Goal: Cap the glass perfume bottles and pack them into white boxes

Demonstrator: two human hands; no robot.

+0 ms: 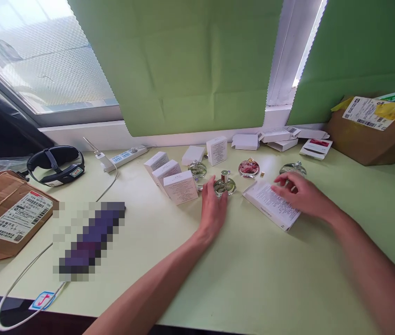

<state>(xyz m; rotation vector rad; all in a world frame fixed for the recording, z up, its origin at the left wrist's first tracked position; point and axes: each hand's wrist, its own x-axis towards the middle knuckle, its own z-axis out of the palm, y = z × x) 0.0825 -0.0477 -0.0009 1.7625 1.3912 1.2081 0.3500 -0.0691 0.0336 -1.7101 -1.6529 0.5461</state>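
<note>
My left hand (pixel 214 209) rests on the table with its fingers and thumb around the left side of a clear round perfume bottle (pixel 225 187) with a silver top. Over the right end of a white printed box (pixel 270 204), my right hand (pixel 297 190) hovers with bent fingers apart; whether it touches the box is unclear. Just behind that hand sits another clear perfume bottle (pixel 292 168), partly hidden. A pink perfume bottle (pixel 249 168) stands between the hands, farther back, beside a tiny gold piece (pixel 262 174). Behind my left hand is a greenish perfume bottle (pixel 197 169).
Several white boxes, one in front (pixel 181 187), stand left of my left hand. Flattened white cartons (pixel 277 136) lie by the window. Cardboard boxes (pixel 375 135) flank both sides. A power strip (pixel 125 157), a black headset (pixel 56 165) and a white cable (pixel 26 270) are leftward.
</note>
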